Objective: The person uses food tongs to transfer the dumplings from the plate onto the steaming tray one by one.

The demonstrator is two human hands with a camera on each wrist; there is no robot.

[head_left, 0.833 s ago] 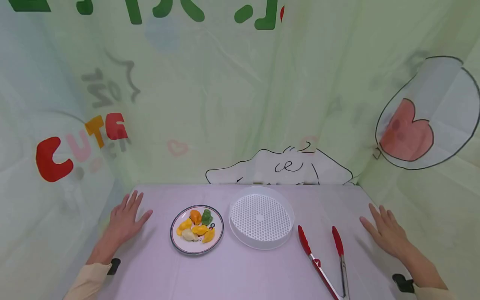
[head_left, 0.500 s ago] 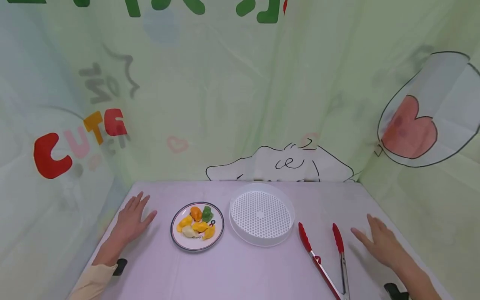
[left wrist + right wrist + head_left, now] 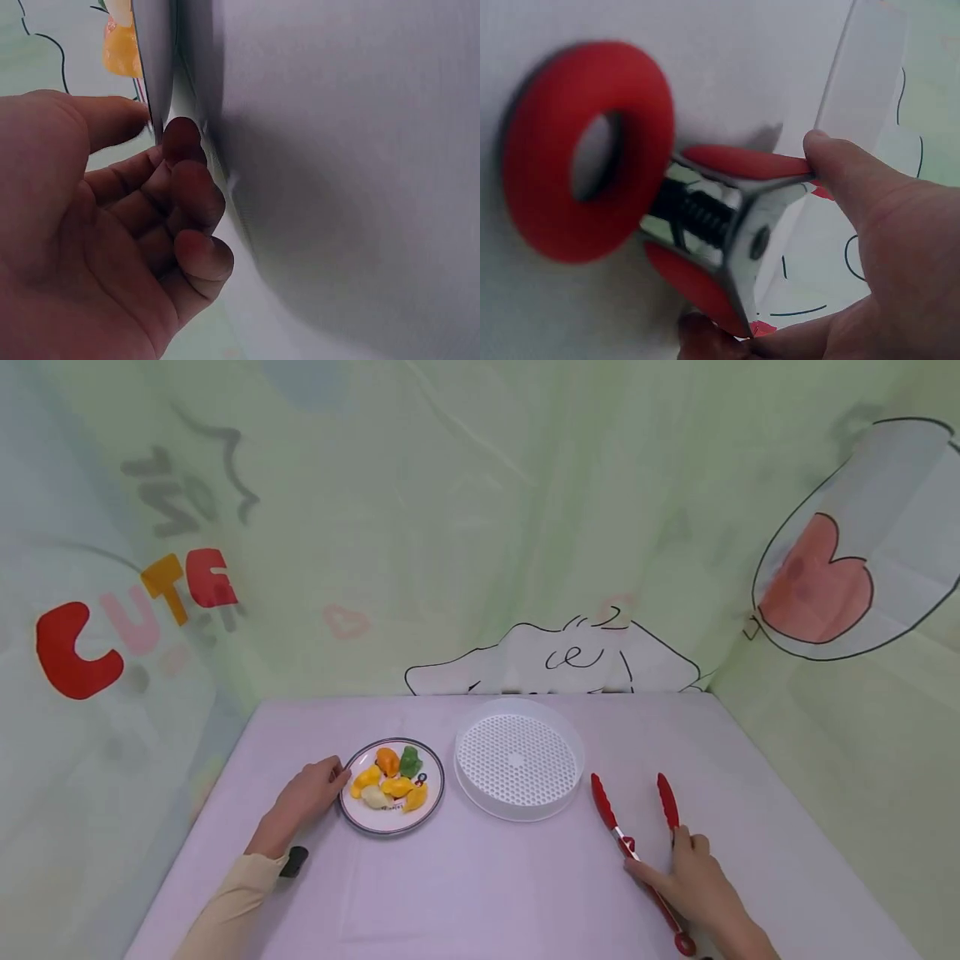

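Left hand pinched the dark-rimmed round plate at its near-left edge on the table; right hand gripped the red-and-metal tongs, arms spread. One-sided lifting risked tilting the plate and spilling its lumpy, coloured pieces. An uneven squeeze risked twisting the sprung tongs. Between plate and tongs stood a white, round, perforated tray.

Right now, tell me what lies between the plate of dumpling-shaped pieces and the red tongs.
The white perforated tray lies between the plate and the tongs, apart from both; the head view shows it.
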